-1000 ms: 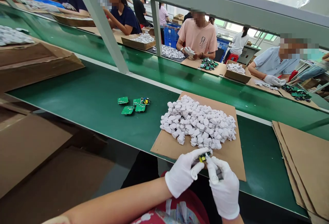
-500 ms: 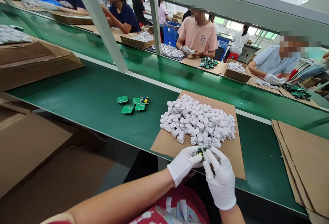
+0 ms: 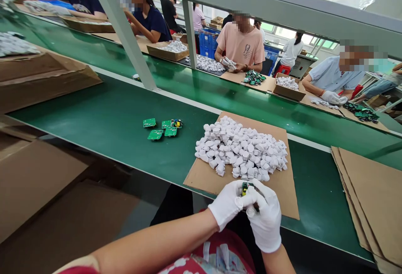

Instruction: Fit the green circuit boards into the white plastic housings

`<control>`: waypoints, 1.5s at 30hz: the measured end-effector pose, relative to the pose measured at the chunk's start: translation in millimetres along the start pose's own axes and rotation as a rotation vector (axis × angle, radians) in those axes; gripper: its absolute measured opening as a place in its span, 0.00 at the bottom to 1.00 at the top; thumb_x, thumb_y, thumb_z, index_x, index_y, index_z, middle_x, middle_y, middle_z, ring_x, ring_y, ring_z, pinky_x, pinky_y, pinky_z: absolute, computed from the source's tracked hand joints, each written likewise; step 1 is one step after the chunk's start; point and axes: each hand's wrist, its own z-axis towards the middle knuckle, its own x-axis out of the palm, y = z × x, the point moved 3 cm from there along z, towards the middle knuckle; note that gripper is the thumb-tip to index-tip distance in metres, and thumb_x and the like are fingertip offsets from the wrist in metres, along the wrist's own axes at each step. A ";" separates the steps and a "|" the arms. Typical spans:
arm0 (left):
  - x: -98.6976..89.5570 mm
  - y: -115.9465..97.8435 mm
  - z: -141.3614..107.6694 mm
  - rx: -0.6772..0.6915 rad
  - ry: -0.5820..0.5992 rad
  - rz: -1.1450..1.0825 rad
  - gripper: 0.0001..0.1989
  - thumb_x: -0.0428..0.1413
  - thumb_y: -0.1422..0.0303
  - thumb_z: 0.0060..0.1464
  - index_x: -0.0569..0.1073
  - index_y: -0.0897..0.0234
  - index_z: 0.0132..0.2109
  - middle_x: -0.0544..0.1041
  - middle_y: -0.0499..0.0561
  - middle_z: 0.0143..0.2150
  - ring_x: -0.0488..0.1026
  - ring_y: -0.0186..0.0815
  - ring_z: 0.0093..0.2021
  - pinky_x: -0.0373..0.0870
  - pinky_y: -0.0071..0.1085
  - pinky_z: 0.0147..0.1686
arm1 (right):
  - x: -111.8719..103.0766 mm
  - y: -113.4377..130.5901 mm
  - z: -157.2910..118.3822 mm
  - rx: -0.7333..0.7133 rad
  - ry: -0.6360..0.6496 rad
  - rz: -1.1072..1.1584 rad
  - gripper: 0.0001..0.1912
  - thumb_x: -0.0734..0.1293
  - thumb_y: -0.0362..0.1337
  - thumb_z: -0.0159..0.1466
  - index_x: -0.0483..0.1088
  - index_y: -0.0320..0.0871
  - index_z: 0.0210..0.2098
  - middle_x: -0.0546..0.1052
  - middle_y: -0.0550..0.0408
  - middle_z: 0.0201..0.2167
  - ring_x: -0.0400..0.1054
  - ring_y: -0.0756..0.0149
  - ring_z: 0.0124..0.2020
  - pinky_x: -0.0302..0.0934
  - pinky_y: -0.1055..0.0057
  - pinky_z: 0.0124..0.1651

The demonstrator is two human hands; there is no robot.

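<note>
A small green circuit board (image 3: 247,187) with a yellow part is held between my two white-gloved hands at the table's front edge. My left hand (image 3: 230,202) is closed on its left side, the thumb laid across the front. On the other side my right hand (image 3: 266,217) has its fingers bent around the board, hiding much of it. Just beyond the hands, a heap of small white pieces (image 3: 241,150) covers a cardboard sheet (image 3: 204,175). Several loose green circuit boards (image 3: 155,134) lie to the left of the heap.
A long green conveyor belt (image 3: 176,83) runs behind a slanted grey post (image 3: 125,35). Stacked cardboard sheets (image 3: 370,190) lie at right, and a cardboard box (image 3: 47,79) stands at left. Several people work across the belt, beside boxes and piles.
My hands have come closer together around the circuit board, and my left thumb has moved over it. A small white-and-green thing now shows on the belt by the post.
</note>
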 end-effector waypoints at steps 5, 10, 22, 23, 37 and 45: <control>-0.6 -2.6 -0.8 -0.041 0.022 -0.099 0.16 0.63 0.61 0.41 0.70 0.69 0.30 0.72 0.49 0.24 0.69 0.30 0.24 0.66 0.27 0.29 | 0.7 -4.8 1.3 0.105 0.121 0.184 0.18 0.66 0.36 0.59 0.67 0.46 0.49 0.69 0.46 0.52 0.65 0.55 0.51 0.64 0.57 0.49; -2.4 -1.3 -3.1 -0.096 -0.021 -0.071 0.17 0.63 0.60 0.41 0.67 0.68 0.27 0.68 0.46 0.21 0.68 0.29 0.21 0.65 0.27 0.26 | -2.3 -3.7 0.8 0.112 0.037 0.197 0.14 0.64 0.32 0.61 0.70 0.48 0.47 0.72 0.48 0.48 0.67 0.58 0.48 0.66 0.59 0.47; 1.9 -14.2 -8.9 -0.025 0.103 0.007 0.13 0.57 0.61 0.48 0.69 0.68 0.30 0.67 0.48 0.28 0.63 0.28 0.29 0.63 0.25 0.32 | 8.2 -11.6 -5.6 0.510 0.121 0.537 0.28 0.63 0.42 0.62 0.57 0.41 0.60 0.73 0.45 0.50 0.70 0.59 0.47 0.67 0.67 0.46; 3.5 -14.9 -9.9 -0.015 0.111 0.027 0.13 0.56 0.60 0.49 0.69 0.68 0.30 0.68 0.49 0.28 0.64 0.30 0.30 0.64 0.26 0.32 | 10.2 -10.9 -6.5 0.546 0.148 0.520 0.27 0.63 0.41 0.62 0.60 0.40 0.58 0.75 0.46 0.47 0.72 0.62 0.41 0.69 0.71 0.42; -8.0 4.1 -8.6 -0.184 0.091 -0.201 0.16 0.59 0.57 0.47 0.70 0.68 0.34 0.70 0.49 0.29 0.72 0.30 0.28 0.70 0.26 0.29 | 8.2 -20.0 -5.9 0.574 0.257 0.611 0.25 0.63 0.44 0.61 0.64 0.42 0.56 0.76 0.48 0.47 0.71 0.58 0.47 0.67 0.65 0.48; -3.8 -2.3 -16.4 -0.230 0.136 -0.279 0.22 0.63 0.59 0.43 0.71 0.65 0.43 0.74 0.53 0.34 0.76 0.34 0.30 0.71 0.26 0.29 | -1.3 -6.8 2.4 0.614 0.281 0.596 0.23 0.59 0.44 0.65 0.64 0.43 0.56 0.76 0.50 0.48 0.70 0.60 0.48 0.67 0.69 0.47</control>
